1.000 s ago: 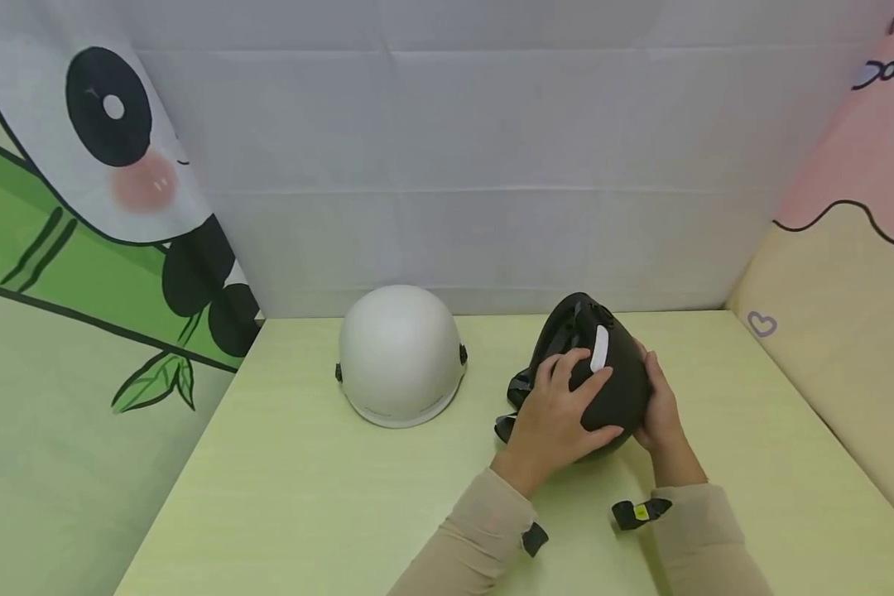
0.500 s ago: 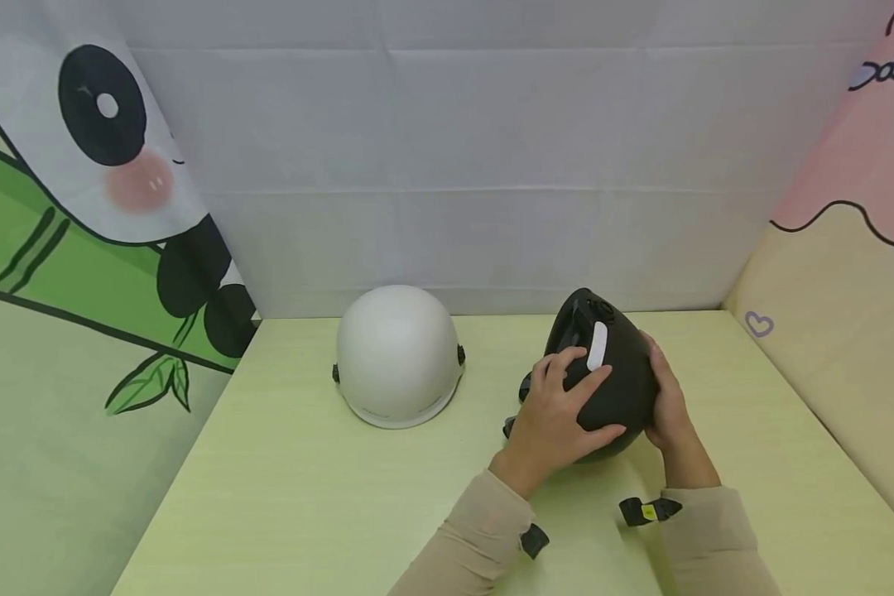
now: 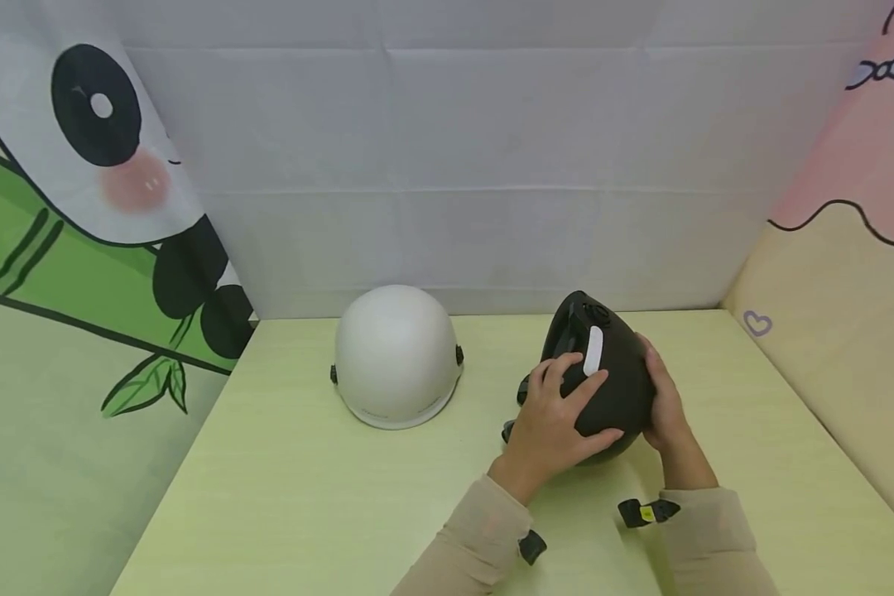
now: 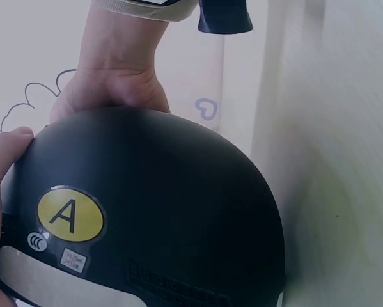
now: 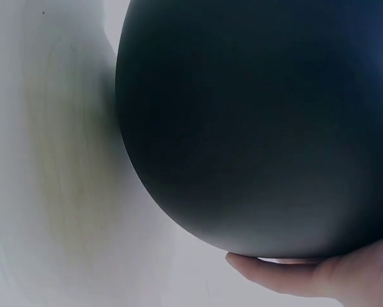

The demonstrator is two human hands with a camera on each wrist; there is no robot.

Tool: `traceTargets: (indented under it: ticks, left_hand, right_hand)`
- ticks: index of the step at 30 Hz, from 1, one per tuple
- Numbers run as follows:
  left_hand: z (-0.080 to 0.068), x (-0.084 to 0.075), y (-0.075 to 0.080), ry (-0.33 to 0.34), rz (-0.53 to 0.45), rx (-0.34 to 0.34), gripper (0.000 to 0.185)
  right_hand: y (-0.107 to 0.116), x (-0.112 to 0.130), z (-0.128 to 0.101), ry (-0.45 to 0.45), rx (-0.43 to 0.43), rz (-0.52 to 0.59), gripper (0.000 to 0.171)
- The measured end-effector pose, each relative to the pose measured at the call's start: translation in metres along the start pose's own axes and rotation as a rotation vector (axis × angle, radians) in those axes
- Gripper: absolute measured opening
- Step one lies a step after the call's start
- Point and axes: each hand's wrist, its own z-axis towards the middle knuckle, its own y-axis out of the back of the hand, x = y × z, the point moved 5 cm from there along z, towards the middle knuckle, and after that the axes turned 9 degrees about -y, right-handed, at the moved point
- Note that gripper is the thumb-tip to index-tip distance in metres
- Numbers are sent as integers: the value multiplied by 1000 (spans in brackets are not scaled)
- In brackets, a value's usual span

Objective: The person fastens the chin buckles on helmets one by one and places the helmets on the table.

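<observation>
Gripping the black helmet [image 3: 621, 387] between left hand [image 3: 554, 424] and right hand [image 3: 666, 407], over the right half of the table [image 3: 298, 513]. Spreading the left fingers wide across its left side, with thumb well apart from them on the shell. Cupping the opposite side with the right hand; cannot tell the spread of those fingers, largely hidden behind the dome. Holding it tilted, with opening toward the left; cannot tell whether touching the table beneath. Seeing a white strip [image 3: 593, 351] beside the left fingertips; in the left wrist view, a yellow sticker [image 4: 71, 215] marked A. Noting a white helmet [image 3: 395, 356] dome-up on the table, left of the black one, apart from it.
</observation>
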Motion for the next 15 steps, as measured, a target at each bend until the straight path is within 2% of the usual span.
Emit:
traceTargets:
  ticks: [15]
  left_hand:
    - [-6, -3, 0, -30, -13, -42, 63]
  right_hand:
    - [1, -3, 0, -28, -37, -68, 48]
